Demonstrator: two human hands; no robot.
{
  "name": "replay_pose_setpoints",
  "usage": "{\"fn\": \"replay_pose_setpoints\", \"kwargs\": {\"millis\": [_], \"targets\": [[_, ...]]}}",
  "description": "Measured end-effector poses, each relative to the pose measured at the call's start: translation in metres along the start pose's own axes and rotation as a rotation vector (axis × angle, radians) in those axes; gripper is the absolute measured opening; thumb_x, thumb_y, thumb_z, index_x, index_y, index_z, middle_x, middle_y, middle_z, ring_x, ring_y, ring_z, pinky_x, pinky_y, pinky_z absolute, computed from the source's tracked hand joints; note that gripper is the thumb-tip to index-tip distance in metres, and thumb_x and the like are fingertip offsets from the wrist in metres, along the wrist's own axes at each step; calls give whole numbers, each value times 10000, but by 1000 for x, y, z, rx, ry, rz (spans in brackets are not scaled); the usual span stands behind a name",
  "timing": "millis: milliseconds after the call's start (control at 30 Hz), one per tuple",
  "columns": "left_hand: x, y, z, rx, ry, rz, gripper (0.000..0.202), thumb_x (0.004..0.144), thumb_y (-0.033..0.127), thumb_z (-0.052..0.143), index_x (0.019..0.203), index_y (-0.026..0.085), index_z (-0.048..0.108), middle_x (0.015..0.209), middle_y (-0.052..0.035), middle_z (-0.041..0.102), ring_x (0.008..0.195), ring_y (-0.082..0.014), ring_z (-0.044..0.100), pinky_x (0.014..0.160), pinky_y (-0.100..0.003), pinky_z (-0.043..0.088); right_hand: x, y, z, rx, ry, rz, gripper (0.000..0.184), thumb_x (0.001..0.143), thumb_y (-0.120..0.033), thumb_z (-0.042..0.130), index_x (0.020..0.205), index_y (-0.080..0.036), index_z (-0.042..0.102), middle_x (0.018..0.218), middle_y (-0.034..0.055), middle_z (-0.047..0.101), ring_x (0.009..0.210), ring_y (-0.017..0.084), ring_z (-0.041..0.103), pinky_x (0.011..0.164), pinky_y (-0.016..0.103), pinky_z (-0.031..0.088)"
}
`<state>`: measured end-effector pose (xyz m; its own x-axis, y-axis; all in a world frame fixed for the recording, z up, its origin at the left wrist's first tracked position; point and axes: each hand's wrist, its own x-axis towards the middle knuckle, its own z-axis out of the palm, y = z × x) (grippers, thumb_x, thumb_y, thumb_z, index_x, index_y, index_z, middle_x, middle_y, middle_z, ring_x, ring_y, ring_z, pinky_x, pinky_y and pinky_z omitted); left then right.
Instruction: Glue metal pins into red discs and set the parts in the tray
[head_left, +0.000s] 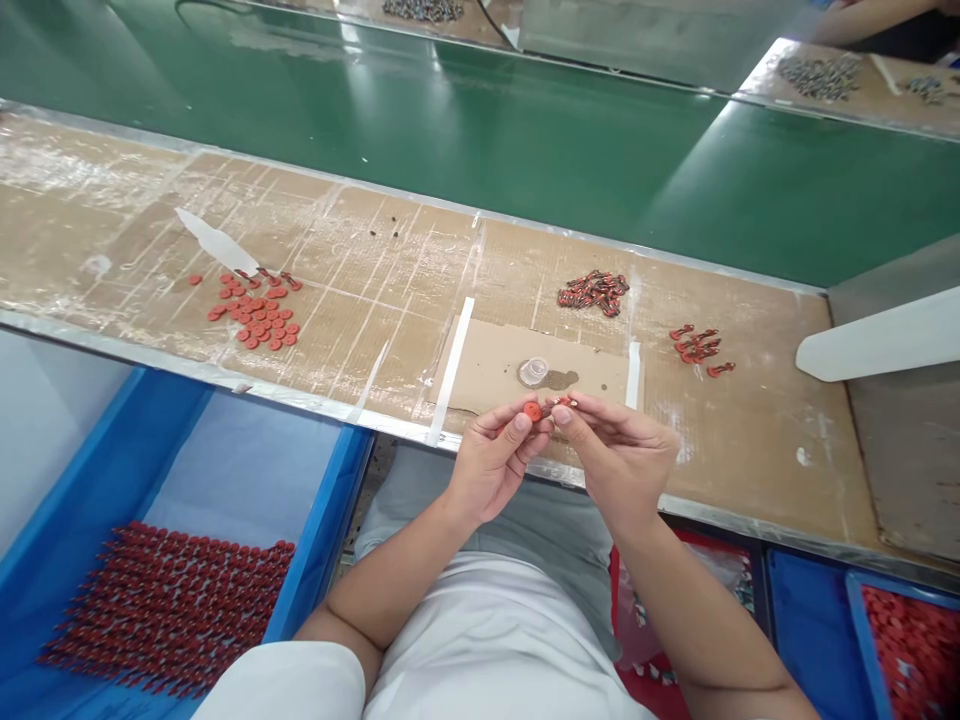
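My left hand (491, 460) pinches a small red disc (532, 411) between thumb and forefinger. The disc sits at my fingertips, just above the near edge of the bench (750, 470) and in front of the cardboard pad (487, 365). My right hand (619, 455) is pressed together on a short red-and-dark pin (564, 402), thumb under it and forefinger over it. The pin lies just to the right of the disc, close enough that I cannot tell whether they touch. Its long axis runs roughly level, left to right, with the free end pointing left at the disc. The disc seems to turn its flat face up toward me, though it is too small to be sure. Both hands are equally near the meeting point, fingertips almost together. A clear cap (534, 371) rests on the pad just beyond them, and the loose pile of pins (594, 291) lies farther back.
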<state>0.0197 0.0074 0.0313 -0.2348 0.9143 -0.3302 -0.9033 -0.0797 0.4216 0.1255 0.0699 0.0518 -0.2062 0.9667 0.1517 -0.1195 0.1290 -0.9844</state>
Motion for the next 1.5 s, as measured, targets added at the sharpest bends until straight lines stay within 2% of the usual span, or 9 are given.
{"fn": "replay_pose_setpoints", "kwargs": {"millis": [133, 300, 500, 667, 1100, 1500], "targets": [[0, -2, 0, 7, 10, 8, 253, 706, 251, 858, 942, 205, 777, 974, -33, 792, 851, -121, 749, 789, -179, 597, -2, 0, -1, -37, -9, -20, 211, 713, -215, 850, 913, -252, 791, 918, 23, 795, 818, 218, 771, 776, 364, 677], [0, -3, -1, 10, 18, 15, 261, 696, 255, 865, 937, 205, 776, 950, -25, 792, 843, -117, 749, 795, -179, 594, -3, -2, 1, -32, -13, -43, 213, 720, -193, 843, 911, -271, 792, 916, 7, 795, 801, 201, 772, 738, 319, 679], [1, -3, -1, 31, 40, 22, 271, 681, 270, 874, 925, 205, 777, 942, -28, 792, 841, -127, 749, 795, -193, 594, -3, -2, 2, -67, -8, -48, 195, 715, -215, 848, 898, -250, 792, 921, 21, 795, 790, 220, 773, 723, 345, 684], [1, -3, -1, 14, 23, 22, 245, 686, 261, 871, 909, 208, 783, 946, -27, 793, 834, -110, 745, 774, -164, 587, -4, 1, 1, -76, -18, -85, 225, 719, -180, 841, 918, -273, 793, 922, 4, 795, 783, 200, 771, 738, 323, 679], [2, -3, -3, 18, 74, 17, 291, 609, 266, 913, 865, 204, 787, 900, -22, 791, 859, -130, 747, 778, -172, 593, -8, 5, 2, -56, -32, -54, 216, 723, -192, 840, 920, -265, 789, 923, 14, 795, 788, 214, 774, 744, 346, 684], [2, -4, -4, 50, 86, 45, 272, 602, 266, 916, 841, 216, 795, 876, -23, 793, 818, -124, 746, 757, -172, 593, -7, 7, 2, -80, -21, -72, 233, 712, -169, 843, 919, -264, 791, 902, 14, 795, 758, 199, 769, 724, 322, 676]]}}
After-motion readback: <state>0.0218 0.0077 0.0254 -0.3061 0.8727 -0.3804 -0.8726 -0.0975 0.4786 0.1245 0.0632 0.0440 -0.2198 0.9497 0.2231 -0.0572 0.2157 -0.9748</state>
